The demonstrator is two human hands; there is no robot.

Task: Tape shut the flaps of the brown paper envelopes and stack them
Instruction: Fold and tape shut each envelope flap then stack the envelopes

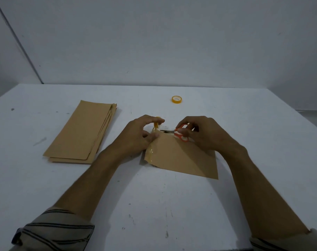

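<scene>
Fingers point(154, 119) of the left hand point(136, 134) are curled round a yellow tape roll point(156, 124), held over the far left corner of the envelope point(183, 158). Those of the right hand point(206, 133) are closed on orange scissors point(182, 135), with the blades aimed at the roll. A second roll point(176, 99) is seen farther back on the counter point(154, 196), and a stack point(81, 131) lies well to the left. The envelope is laid mid-counter, its far edge hidden by both hands, with glossy tape along its left edge.

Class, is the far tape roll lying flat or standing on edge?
Lying flat: the far tape roll shows its hole facing up.
</scene>
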